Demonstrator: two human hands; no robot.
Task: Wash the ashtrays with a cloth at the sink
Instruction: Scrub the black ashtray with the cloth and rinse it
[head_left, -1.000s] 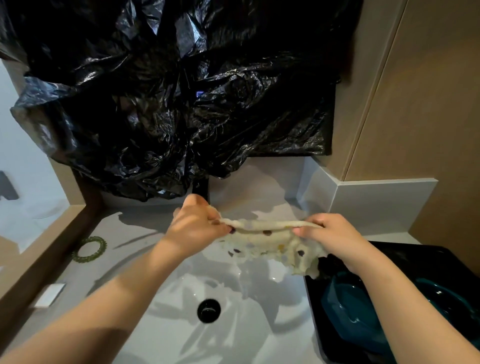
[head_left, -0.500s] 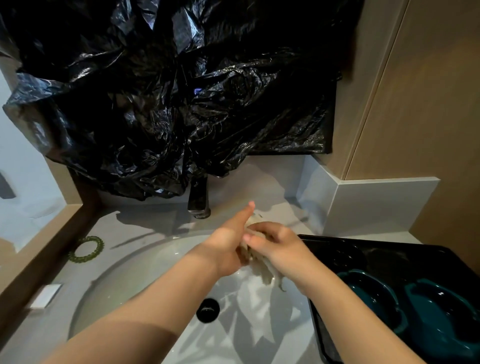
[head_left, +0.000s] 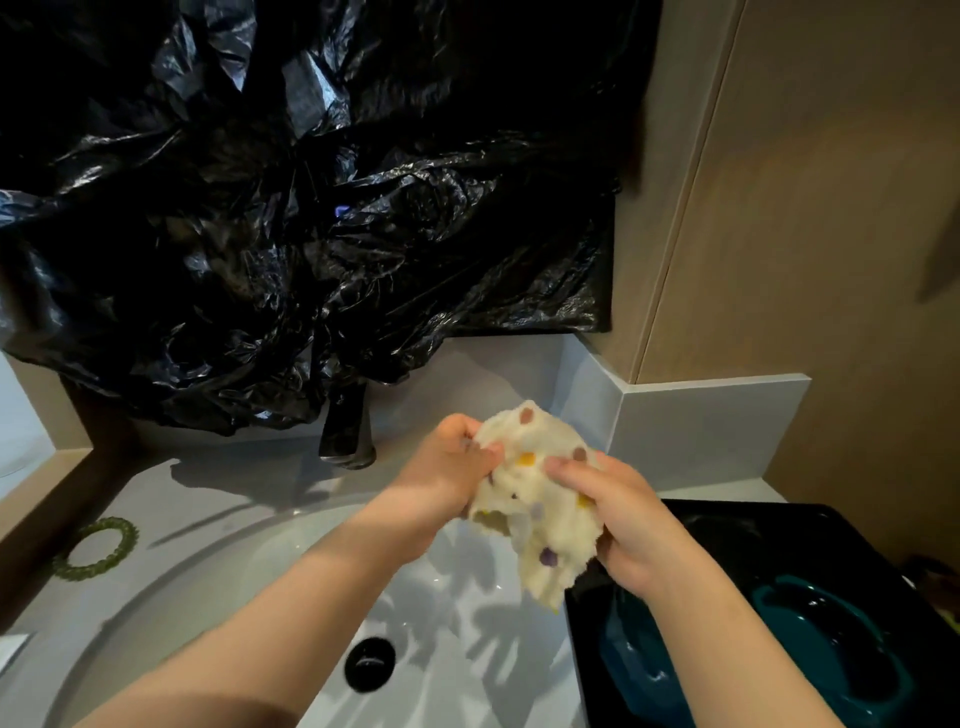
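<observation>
A cream cloth (head_left: 540, 499) with coloured dots is bunched between both hands above the white sink (head_left: 447, 597). My left hand (head_left: 447, 478) grips its left side and my right hand (head_left: 618, 525) grips its right side, with the lower end hanging down. Dark teal ashtrays (head_left: 821, 639) lie on a black tray (head_left: 810, 525) at the right of the basin; the nearer one (head_left: 639, 670) is partly hidden by my right forearm. A black tap (head_left: 347, 431) stands behind the sink.
A crumpled black plastic bag (head_left: 311, 208) covers the wall above the tap. A green ring (head_left: 96, 545) lies on the counter at the left, beside a wooden ledge (head_left: 47, 509). The black drain (head_left: 370, 660) sits in the basin's middle. A wood panel wall (head_left: 805, 208) rises at the right.
The cloth was stretched flat between both hands, then squeezed together. Now both hands hold it bunched and raised slightly over the basin's right side.
</observation>
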